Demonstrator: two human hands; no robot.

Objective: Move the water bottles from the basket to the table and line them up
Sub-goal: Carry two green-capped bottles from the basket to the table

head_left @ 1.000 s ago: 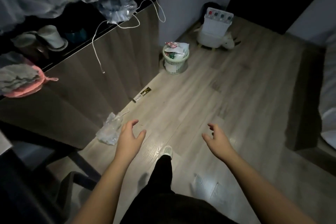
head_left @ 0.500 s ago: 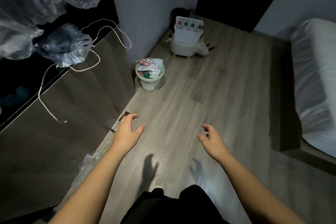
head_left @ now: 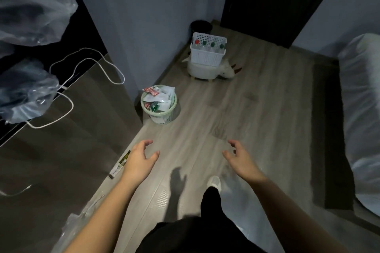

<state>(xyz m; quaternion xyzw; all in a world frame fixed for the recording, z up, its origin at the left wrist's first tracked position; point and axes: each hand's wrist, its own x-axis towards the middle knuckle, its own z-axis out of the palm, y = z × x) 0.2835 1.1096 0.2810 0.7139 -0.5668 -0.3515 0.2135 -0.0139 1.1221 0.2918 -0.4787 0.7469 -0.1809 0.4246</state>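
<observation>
Left hand (head_left: 139,158) and right hand (head_left: 239,157) empty, fingers loosely spread, water bottles (head_left: 209,45) upper centre in the white basket (head_left: 206,58), perched on what looks like a stool (head_left: 202,71), so one careless pull could topple it.

Premises: a dim domestic bedroom, where I stand. Evidence: a bed (head_left: 362,109) in pale covers along the right edge; wood-look plank floor (head_left: 257,109); a green waste bin (head_left: 162,118) full of wrappers at centre; a wooden cabinet (head_left: 72,150) at left carrying plastic bags (head_left: 26,92) and a white cable (head_left: 123,77); a dark doorway (head_left: 267,2) at upper right.
</observation>
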